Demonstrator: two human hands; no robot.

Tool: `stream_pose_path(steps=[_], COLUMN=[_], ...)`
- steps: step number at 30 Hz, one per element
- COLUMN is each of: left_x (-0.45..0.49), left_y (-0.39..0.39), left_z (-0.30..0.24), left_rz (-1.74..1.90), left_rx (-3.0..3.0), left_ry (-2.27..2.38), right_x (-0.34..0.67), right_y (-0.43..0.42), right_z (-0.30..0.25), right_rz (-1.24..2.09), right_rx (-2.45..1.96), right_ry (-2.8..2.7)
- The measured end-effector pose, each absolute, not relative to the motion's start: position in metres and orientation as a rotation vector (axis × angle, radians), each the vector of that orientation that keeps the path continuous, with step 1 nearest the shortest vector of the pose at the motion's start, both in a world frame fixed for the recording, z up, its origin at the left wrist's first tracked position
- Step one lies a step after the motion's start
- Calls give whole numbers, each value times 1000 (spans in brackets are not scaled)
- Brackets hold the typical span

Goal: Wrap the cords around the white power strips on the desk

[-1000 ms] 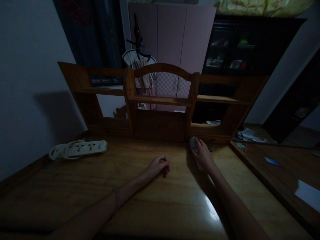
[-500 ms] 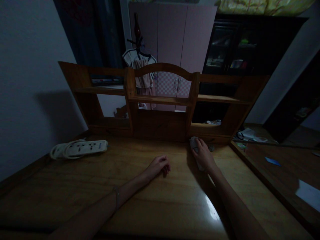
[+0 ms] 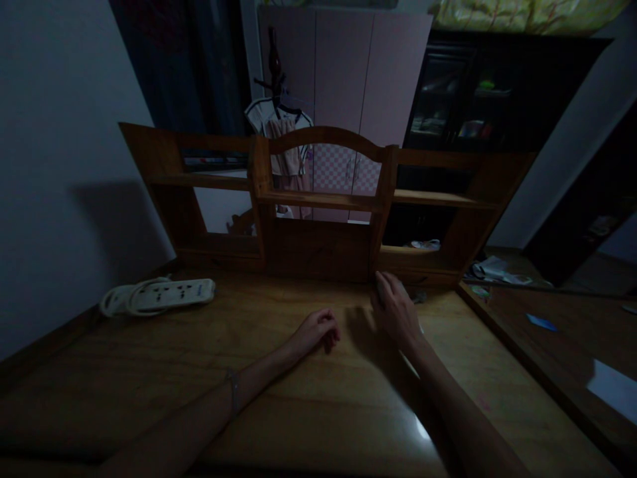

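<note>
My left hand (image 3: 318, 328) rests on the wooden desk (image 3: 279, 425), its fingers loosely curled with nothing visible in them. My right hand (image 3: 398, 312) is near the base of the shelf unit, fingers bent over a long greyish-white object that it mostly hides. Only slivers of that object show beside the fingers and wrist, so its kind is unclear. The shadow of this hand falls to its left on the desk. Just right of the fingers lies a small grey thing (image 3: 419, 297), too dim to name.
A white power strip (image 3: 182, 292) with its cord coiled lies at the desk's left. The wooden shelf unit (image 3: 321, 249) spans the back. To the right, a lower surface (image 3: 562, 358) holds a blue card (image 3: 541, 322) and white paper (image 3: 614, 390).
My right hand has shifted slightly left and up from the desk, now covering most of the greyish-white object, which showed more before. My left hand has stayed in place.
</note>
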State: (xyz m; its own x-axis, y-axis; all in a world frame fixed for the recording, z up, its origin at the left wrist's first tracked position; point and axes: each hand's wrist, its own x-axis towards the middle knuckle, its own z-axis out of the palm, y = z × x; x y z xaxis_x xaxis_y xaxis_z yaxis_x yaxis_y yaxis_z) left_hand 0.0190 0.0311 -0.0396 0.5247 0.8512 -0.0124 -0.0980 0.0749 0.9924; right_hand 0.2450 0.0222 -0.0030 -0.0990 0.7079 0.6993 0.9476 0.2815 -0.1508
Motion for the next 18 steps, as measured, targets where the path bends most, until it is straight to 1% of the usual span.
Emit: stream_pose_path(steps=[6,11,18], left_x=[18,18,20], left_y=[33,37,30], left_z=[-42,-45,-43], left_rz=[848,832,821], left_rx=[1318,1362,1592], left_ry=[740,741,832], right_x=[215,217,234], right_y=[8,4,9], right_z=[1,0,3], right_rz=[-382,-375,-486], right_rx=[-1190,-1154,-1164], right_ry=[-2094,-2102,-2016])
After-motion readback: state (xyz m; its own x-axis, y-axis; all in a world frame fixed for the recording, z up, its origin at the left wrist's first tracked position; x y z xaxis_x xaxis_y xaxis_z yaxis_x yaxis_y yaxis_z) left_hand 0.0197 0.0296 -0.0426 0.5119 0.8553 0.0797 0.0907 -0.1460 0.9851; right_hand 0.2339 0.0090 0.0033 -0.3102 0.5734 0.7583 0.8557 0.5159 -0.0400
